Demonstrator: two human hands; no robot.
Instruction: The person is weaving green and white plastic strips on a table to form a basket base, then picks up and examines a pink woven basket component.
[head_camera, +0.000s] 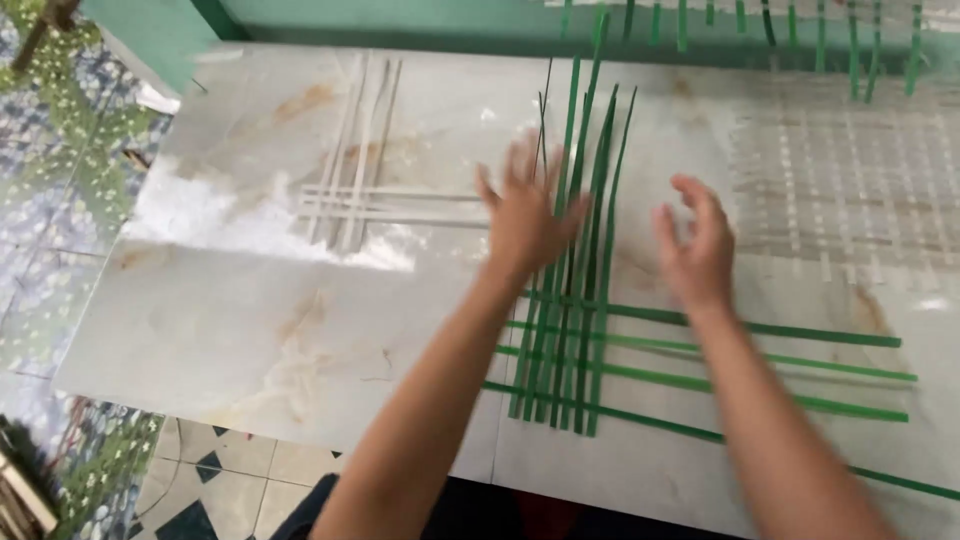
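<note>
Several long green strips (590, 300) lie upright on a pale marble table (250, 330), crossed by several green strips (800, 370) running to the right. My left hand (525, 215) hovers with fingers spread over the upper part of the upright green strips. My right hand (695, 245) is just to the right of them, fingers curled loosely and apart, holding nothing. Both hands are blurred.
A small cross of white strips (360, 205) lies to the left on the table. A woven mat of white strips (850, 190) sits at the right rear. More green strips (800, 25) hang along the far edge. Patterned floor tiles (60, 200) show at left.
</note>
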